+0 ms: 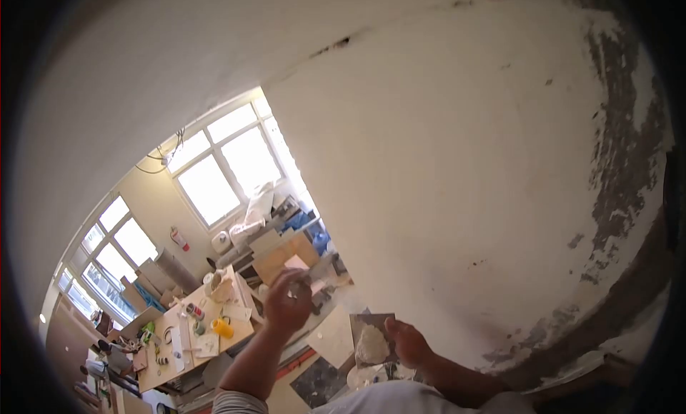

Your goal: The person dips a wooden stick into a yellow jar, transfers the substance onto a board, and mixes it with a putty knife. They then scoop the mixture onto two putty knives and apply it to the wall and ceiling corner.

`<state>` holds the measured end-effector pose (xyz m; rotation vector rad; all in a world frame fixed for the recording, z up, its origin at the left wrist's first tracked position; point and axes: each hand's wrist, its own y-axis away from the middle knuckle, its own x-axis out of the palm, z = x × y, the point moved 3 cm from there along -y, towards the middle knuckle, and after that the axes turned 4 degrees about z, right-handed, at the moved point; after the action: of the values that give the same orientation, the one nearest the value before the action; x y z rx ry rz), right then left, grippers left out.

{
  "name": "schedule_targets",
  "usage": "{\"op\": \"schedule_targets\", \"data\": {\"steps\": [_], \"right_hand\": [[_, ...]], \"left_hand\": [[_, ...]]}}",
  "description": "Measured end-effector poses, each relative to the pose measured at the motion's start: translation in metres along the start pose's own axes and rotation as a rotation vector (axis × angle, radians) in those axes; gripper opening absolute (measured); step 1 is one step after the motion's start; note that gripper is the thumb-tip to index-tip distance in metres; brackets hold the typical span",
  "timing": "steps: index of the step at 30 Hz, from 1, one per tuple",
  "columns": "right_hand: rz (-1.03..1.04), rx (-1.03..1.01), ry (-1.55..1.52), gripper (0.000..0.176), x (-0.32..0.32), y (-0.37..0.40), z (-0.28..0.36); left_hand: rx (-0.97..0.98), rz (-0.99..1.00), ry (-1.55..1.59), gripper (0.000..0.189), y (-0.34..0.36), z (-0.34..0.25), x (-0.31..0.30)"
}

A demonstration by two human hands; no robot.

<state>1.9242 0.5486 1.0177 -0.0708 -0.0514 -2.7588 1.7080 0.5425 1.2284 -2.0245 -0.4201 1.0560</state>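
My right hand [409, 342] grips the edge of a flat, square, dark plate [389, 327]. A lump of pale, wet-looking plaster [371, 346] lies on the plate. My left hand [288, 300] is raised to the left of it, fingers curled closed, with white smears on them. A flat, pale grey, blade-like shape [325, 271] shows just right of those fingers; I cannot tell whether it is held. Both hands are in front of my body, apart from each other, below a large pale plastered wall [421, 178].
Rough grey patches [618, 164] mark the wall's right side. At lower left stands a wooden workbench [153, 375] carrying a yellow cup [223, 329] and several tools. Boards and rolls lean by the windows [207, 189]. A fire extinguisher [179, 239] hangs between them.
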Motion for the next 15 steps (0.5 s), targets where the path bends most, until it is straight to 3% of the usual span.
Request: {"op": "schedule_targets", "data": {"steps": [1, 3, 7, 15], "right_hand": [[0.081, 0.104, -0.388, 0.059, 0.006, -0.002, -0.008], [0.127, 0.159, -0.439, 0.059, 0.003, -0.003, -0.012], [0.111, 0.245, -0.622, 0.056, -0.003, 0.007, -0.006], [0.072, 0.163, -0.721, 0.049, -0.015, 0.023, -0.004]], "left_hand": [[0.145, -0.08, -0.036, 0.014, -0.026, -0.019, -0.012], [0.444, -0.176, -0.014, 0.013, -0.073, -0.041, -0.032], [0.782, -0.25, -0.231, 0.013, -0.148, -0.127, -0.057], [0.999, -0.509, -0.17, 0.01, -0.205, -0.199, -0.028]]}}
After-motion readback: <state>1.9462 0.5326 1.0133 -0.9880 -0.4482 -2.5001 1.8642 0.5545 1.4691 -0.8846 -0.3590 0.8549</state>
